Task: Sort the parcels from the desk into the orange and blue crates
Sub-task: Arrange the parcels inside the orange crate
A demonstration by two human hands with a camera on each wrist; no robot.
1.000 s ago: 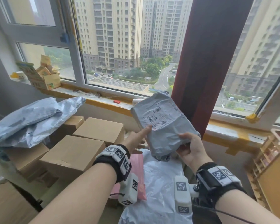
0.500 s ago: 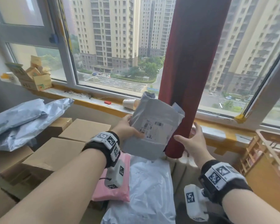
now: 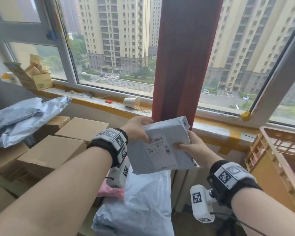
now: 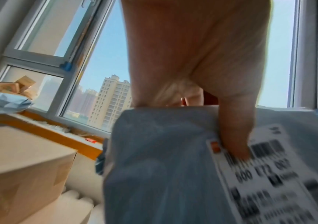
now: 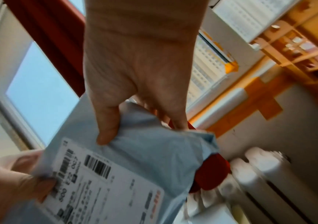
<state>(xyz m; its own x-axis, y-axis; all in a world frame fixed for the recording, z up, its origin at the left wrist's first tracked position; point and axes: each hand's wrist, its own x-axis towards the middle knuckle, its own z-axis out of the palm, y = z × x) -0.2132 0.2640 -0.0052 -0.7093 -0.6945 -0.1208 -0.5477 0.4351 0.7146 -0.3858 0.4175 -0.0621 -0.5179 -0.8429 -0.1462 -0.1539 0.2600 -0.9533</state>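
**Grey parcel held up at both ends, label facing up**

Held in the air between both hands, over the heaped bags on the worktop: a grey parcel (image 3: 162,147), label side up. Left hand (image 3: 136,128) closed round the far-left corner at about 10 o'clock, thumb pressed on the barcode (image 4: 236,145). Right hand (image 3: 192,147) pinching the right edge at about 3 o'clock, thumb on top (image 5: 108,128), fingers curled beneath. Neither grip loose, neither empty.

Probably the reading step: checking the label (image 3: 158,150) before picking a crate. Best kept flat and steady, with the left thumb slid off the print so that no line stays covered. Once read, better passed to one hand, gripped across the firm middle and not by the slack film at the end, which looks likely to slip or stretch.

An orange crate (image 3: 279,160) at 3 o'clock, close by the right forearm; no blue crate in view. Cardboard boxes (image 3: 53,155) at 9 o'clock, more soft bags (image 3: 143,206) at 6 o'clock, all still unsorted. Worth lowering the parcel in, not throwing it.
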